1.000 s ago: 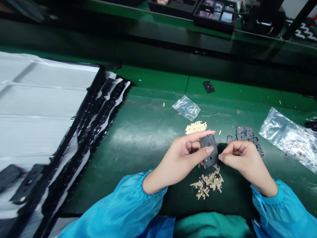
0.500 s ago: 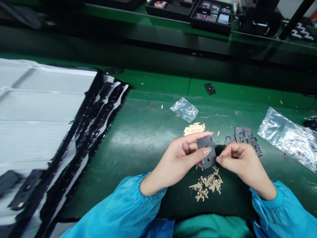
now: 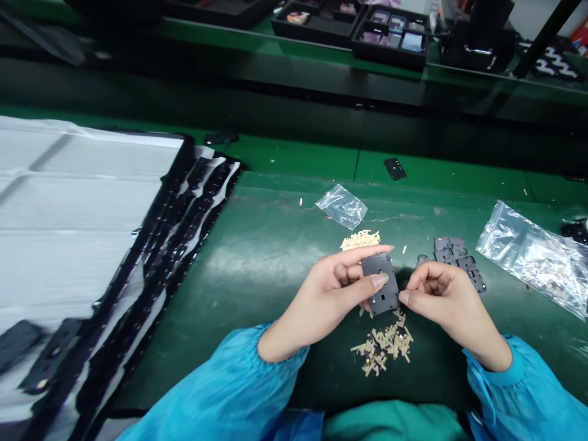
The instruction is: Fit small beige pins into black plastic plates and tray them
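My left hand (image 3: 344,285) grips a flat black plastic plate (image 3: 382,291) with small cut-outs, thumb on its face and fingers behind. Close to the plate's right edge, my right hand (image 3: 434,294) is closed in a pinch; whatever is between its fingertips is too small to make out. Below the plate lies a loose pile of small beige strips (image 3: 386,343), some with shiny bits. Another heap of beige strips (image 3: 361,239) sits just beyond my left fingers. Several similar black plates (image 3: 468,264) lie behind my right hand, partly hidden by it.
A small clear plastic bag (image 3: 342,206) lies beyond the heaps, and a larger filled clear bag (image 3: 535,257) at the right. One black plate (image 3: 395,168) rests farther back. Stacked white sheets with black edging (image 3: 87,226) cover the left side. Black trays (image 3: 390,40) stand on the raised shelf.
The plate in my left hand has turned slightly and shifted a little left. My right hand stays pinched beside its edge. The view has tilted slightly.
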A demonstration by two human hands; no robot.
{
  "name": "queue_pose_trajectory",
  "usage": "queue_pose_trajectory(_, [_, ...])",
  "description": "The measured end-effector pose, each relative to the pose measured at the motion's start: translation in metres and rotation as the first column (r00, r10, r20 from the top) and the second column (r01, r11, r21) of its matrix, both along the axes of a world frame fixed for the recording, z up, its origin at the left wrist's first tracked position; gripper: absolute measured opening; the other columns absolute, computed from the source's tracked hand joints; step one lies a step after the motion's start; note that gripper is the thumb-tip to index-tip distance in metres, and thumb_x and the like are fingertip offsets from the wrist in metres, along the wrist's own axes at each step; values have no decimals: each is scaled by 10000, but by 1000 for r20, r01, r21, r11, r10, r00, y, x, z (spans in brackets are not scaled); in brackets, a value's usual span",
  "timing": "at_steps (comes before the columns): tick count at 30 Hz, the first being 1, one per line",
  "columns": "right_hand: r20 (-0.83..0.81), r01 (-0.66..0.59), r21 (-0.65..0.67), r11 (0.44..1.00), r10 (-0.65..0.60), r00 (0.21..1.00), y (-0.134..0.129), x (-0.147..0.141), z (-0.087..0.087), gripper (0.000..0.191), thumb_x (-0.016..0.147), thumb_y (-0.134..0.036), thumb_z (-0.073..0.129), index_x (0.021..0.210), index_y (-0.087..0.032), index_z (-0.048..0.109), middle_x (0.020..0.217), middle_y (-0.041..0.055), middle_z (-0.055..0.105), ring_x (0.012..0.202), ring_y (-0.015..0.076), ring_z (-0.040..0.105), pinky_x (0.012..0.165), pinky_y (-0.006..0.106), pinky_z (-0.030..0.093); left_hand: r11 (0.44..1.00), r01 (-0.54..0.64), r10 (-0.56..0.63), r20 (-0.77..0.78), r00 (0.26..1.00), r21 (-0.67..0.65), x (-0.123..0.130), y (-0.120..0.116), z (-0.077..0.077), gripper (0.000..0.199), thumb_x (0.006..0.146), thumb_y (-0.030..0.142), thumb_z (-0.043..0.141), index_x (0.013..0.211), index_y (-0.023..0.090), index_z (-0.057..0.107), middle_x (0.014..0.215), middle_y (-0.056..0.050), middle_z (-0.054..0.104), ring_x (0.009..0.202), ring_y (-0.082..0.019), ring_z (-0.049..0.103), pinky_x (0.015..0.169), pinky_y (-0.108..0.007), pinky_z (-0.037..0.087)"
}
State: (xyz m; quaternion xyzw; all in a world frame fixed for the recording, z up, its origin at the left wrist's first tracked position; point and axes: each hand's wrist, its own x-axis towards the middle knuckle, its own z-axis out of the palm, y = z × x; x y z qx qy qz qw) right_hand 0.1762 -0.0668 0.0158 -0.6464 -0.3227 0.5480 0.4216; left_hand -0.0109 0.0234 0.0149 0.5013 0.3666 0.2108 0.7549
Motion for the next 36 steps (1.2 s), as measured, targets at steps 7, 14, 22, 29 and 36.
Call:
queue_pose_trajectory(7, [-139, -102, -1, 995, 101, 985, 2, 1, 0, 169, 749, -358, 819, 725, -203, 756, 635, -16, 652, 573, 111, 488, 555, 253, 378, 1000, -10, 10, 6, 1000, 14, -1, -1, 0, 506, 849, 271, 765, 1340, 180, 684, 704, 5, 724, 578, -122, 613, 587, -239, 564])
queue_pose_trajectory(14, [-241, -131, -3, 991, 126, 962, 1, 1, -1, 232, 693, -353, 899, 667, -189, 737, 606, -30, 618, 567, 95, 443, 548, 239, 338, 999, 6, -10, 81, 997, 53, -4, -3, -5, 435, 876, 251, 770, 1303, 197, 703, 792, -16, 753, 671, -124, 664, 658, -219, 568])
queue_pose_trajectory(22, [-596, -119, -135, 984, 15, 803, 3, -8, -29, 378, 624, -437, 932, 694, -178, 666, 546, -88, 445, 466, 49, 252, 431, 209, 128, 995, 78, -60, 238, 969, -66, -1, -8, -9, 456, 822, 342, 856, 1231, 189, 725, 749, -27, 752, 634, -148, 695, 638, -248, 589])
queue_pose_trajectory(29, [-460, -62, 137, 989, 119, 880, -1, 2, -13, 394, 794, -554, 813, 708, -187, 700, 554, -54, 498, 466, 73, 310, 448, 241, 190, 993, 48, -25, 198, 980, -111, -1, -4, -20, 517, 846, 357, 841, 1319, 221, 682, 716, -5, 740, 593, -113, 659, 624, -205, 549])
queue_pose_trajectory(36, [-356, -157, 231, 960, 233, 905, -1, -6, -18, 427, 782, -497, 859, 636, -184, 607, 573, -57, 486, 545, 91, 348, 522, 247, 262, 962, 21, 50, 249, 967, -273, 5, -7, -16, 535, 775, 333, 894, 1265, 206, 721, 604, 43, 652, 513, -79, 580, 536, -163, 479])
